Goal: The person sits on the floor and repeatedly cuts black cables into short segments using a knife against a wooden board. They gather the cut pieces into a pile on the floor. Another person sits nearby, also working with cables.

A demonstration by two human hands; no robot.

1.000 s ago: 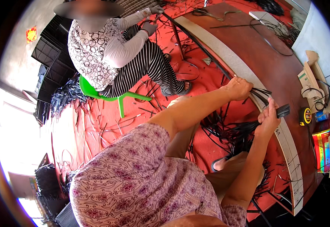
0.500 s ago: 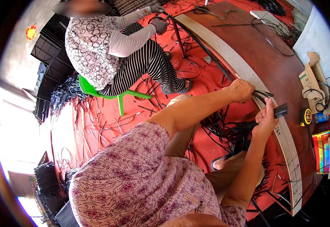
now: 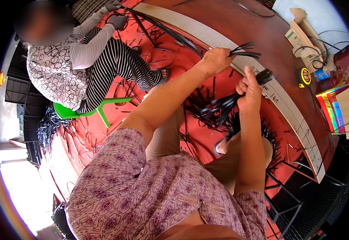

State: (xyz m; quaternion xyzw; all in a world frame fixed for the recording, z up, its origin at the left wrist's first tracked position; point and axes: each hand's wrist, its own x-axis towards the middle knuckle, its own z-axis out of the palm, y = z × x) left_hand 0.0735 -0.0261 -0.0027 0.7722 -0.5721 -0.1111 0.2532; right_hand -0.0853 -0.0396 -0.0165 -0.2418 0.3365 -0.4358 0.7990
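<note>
My left hand [image 3: 218,61] is closed around a bunch of flat black strips [image 3: 246,49], whose loose ends fan out to the right over the edge of the board. From beyond that hand, a long run of black strips [image 3: 170,33] stretches back to the co-worker's gloved hands [image 3: 119,20]. My right hand [image 3: 249,90], thumb up, grips a thicker bundle of black strips [image 3: 226,107]. Its even ends [image 3: 265,76] stick out to the upper right, while the rest droops to the left. The two hands are apart.
A pale curved board [image 3: 290,113] with pencil marks edges the brown table [image 3: 258,32]. On the table are a yellow tape measure [image 3: 305,76] and a torn cardboard box [image 3: 302,38]. The co-worker sits on a green chair [image 3: 68,112]. Strips litter the red floor [image 3: 82,140].
The view has turned, shifting the surroundings leftward and upward. More of the bundle in my right hand now shows, drooping left. The strip ends at my left hand spread more widely.
</note>
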